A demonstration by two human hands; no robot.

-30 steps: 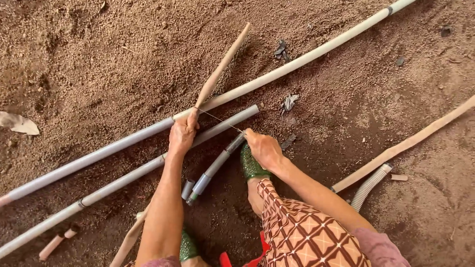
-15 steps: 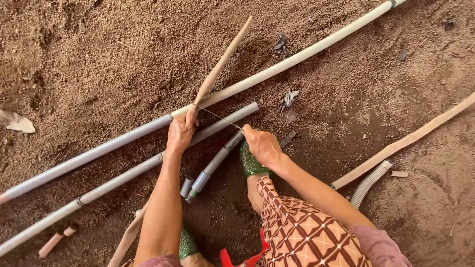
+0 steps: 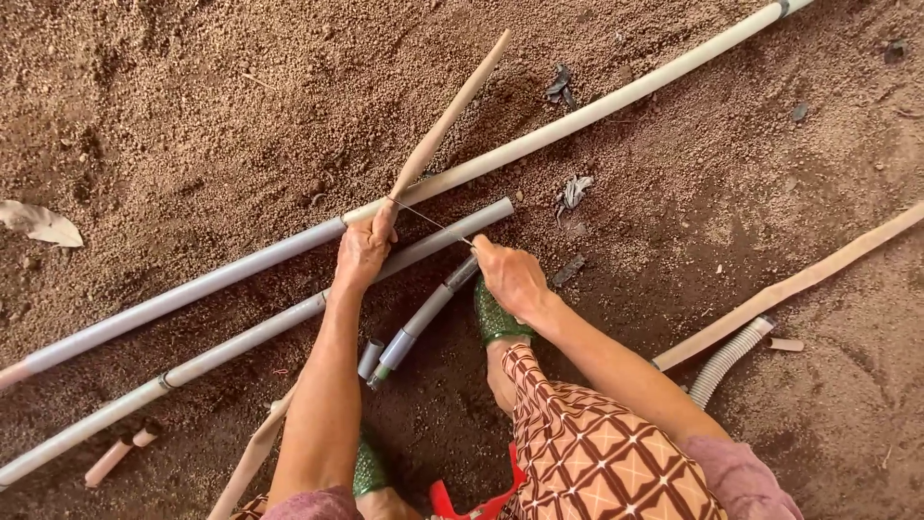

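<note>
Stick (image 3: 445, 123): thin, pale tan wood, slightly curved. Tilted, upper end toward top of frame, lower end gripped in the left hand (image 3: 364, 252) just over the long pipe.

Wire (image 3: 430, 221): thin, taut, running from the stick's lower end to the right hand (image 3: 510, 277), crossing above the grey pipe.

Grey pipe (image 3: 250, 336): long, straight, lying diagonally on the brown soil; its open end sits near the wire.

Short pipe (image 3: 422, 321): grey, with coupling, beneath the hands.

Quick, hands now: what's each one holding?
Left hand: closed on wooden strip.
Right hand: closed, pinching thin wire.
</note>
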